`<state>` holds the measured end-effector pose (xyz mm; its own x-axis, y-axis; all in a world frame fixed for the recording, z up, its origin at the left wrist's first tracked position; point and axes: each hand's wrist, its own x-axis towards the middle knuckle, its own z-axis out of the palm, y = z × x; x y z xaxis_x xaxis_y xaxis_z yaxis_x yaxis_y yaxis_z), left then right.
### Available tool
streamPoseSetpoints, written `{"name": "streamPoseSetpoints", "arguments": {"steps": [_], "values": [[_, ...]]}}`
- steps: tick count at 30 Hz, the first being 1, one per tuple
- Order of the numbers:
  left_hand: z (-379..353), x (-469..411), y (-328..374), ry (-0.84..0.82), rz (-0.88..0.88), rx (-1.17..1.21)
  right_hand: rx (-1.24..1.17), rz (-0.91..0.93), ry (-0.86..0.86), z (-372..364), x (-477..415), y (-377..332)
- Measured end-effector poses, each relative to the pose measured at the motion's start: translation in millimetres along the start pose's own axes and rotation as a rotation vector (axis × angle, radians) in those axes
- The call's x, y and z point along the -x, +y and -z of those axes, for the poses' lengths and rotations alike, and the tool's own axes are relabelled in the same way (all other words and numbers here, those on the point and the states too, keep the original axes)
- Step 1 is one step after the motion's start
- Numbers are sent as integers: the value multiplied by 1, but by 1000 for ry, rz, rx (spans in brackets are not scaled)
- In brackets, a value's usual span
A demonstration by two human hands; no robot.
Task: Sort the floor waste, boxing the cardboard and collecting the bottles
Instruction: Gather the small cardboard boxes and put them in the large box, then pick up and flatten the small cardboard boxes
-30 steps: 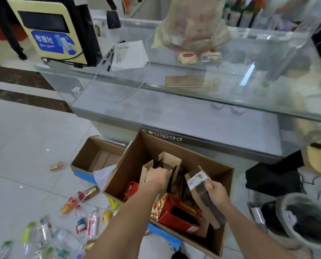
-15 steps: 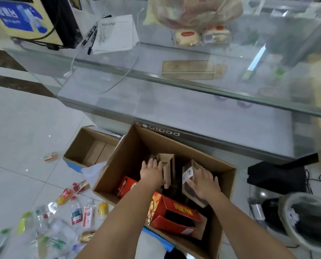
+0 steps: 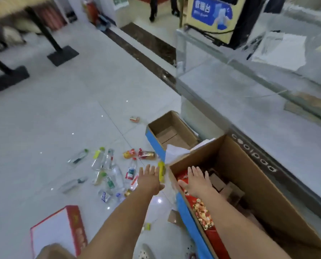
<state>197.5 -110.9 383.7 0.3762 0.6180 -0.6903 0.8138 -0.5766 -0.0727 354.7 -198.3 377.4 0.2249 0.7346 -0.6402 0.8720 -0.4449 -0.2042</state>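
A large brown cardboard box (image 3: 253, 176) stands on the floor against the glass counter, holding brown cartons (image 3: 219, 184) and a red printed carton (image 3: 202, 212). My right hand (image 3: 197, 182) hovers over its left rim with straight fingers, empty. My left hand (image 3: 149, 179) reaches out over the floor left of the box, fingers straight, holding nothing. Several plastic bottles (image 3: 107, 171) lie scattered on the tiles just beyond it; a yellow one (image 3: 161, 171) lies right by its fingertips. A flat red and white box (image 3: 58, 232) lies at the lower left.
A smaller open carton with a blue side (image 3: 170, 135) sits behind the big box, white paper (image 3: 176, 152) between them. The glass counter (image 3: 249, 81) runs along the right. Black table feet (image 3: 62, 55) stand far left. A small red packet (image 3: 134, 119) lies on the tiles.
Both hands let go of the brown cartons and came out of the box. My left hand swung left over the bottles, and the view turned left towards the floor.
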Motion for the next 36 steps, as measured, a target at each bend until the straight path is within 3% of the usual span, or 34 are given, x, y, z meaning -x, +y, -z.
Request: {"name": "streamPoseSetpoints", "arguments": {"steps": [6,9,11,19,24,30,33,36], "values": [[-68,50,-154,-44,249,232,223,236,-11,-22,-26,-156],[-118,84,-222,-59,363,326,205,333,-113,-49,-29,-240],[-154,107,-261,-77,429,378,326,425,-119,-72,-31,-293],[-313,177,-333,-135,792,775,601,772,-236,-196,-38,-448],[-445,149,-332,-207,945,874,738,954,-309,-327,-76,-482],[-611,52,-315,-185,1056,924,897,1149,-473,-528,-170,-467],[-690,3,-310,-45,1150,854,927,1297,-529,-607,-211,-464],[-748,-37,-312,323,1304,791,907,1367,-542,-666,-248,-469]]}}
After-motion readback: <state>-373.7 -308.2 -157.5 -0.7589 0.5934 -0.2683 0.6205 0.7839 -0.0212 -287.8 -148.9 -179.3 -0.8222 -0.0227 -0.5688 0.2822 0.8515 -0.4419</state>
